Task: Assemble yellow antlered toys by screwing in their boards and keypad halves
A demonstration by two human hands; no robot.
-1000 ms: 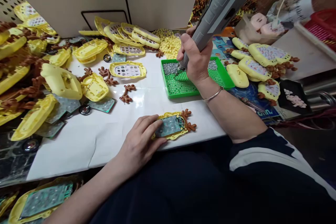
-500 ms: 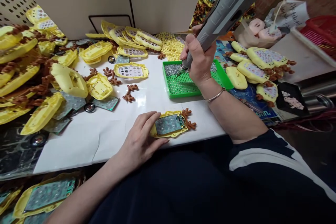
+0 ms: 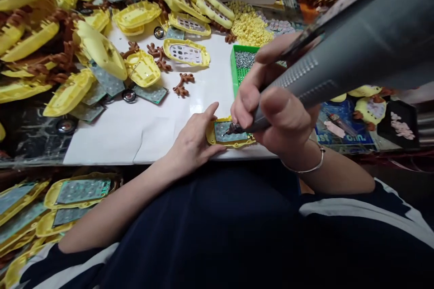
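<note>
My left hand (image 3: 195, 137) grips the left end of a yellow plastic shell (image 3: 210, 134), thumb on the near side and fingers on the far side. The shell lies flat near the table's front edge with a grey-green circuit board (image 3: 242, 136) in it. My right hand (image 3: 283, 113) is wrapped round a grey electric screwdriver (image 3: 342, 54), tilted with its tip down over the board. Whether the tip touches the board, I cannot tell. The shell's right end is hidden behind my right hand.
A green tray (image 3: 234, 72) of small screws stands behind my right hand. Yellow shells (image 3: 101, 49) pile up at left, with brown antler pieces (image 3: 183, 85) nearby. Small yellow parts (image 3: 249, 25) heap at the back. More board-filled shells (image 3: 81, 189) lie below the table at left.
The screwdriver has moved from the green tray to above the circuit board, nearer to me. My left hand stays at the shell, its fingers more spread. The camera view has tilted downward.
</note>
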